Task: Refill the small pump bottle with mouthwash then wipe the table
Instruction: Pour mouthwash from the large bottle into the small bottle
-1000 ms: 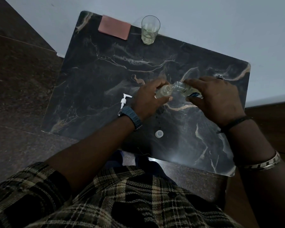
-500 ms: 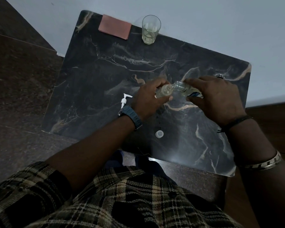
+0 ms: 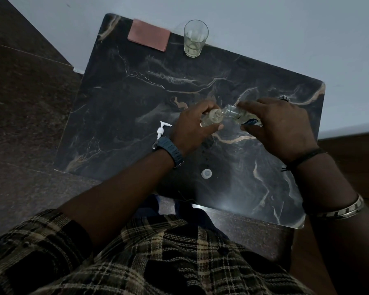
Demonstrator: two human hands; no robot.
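Note:
My left hand (image 3: 192,128) grips the small clear pump bottle (image 3: 211,119), open at the neck and partly filled with pale liquid. My right hand (image 3: 279,126) holds the clear mouthwash bottle (image 3: 241,116) with a blue label, tipped on its side so that its mouth meets the small bottle's neck. Both bottles hang just above the dark marble table (image 3: 136,99). The white pump head (image 3: 161,129) lies on the table left of my left wrist. A white cap (image 3: 206,173) rests near the front edge.
A pink folded cloth (image 3: 149,34) lies at the table's far left corner. A drinking glass (image 3: 195,38) with a little pale liquid stands beside it at the back edge, against a pale wall. Dark floor surrounds the table on the left.

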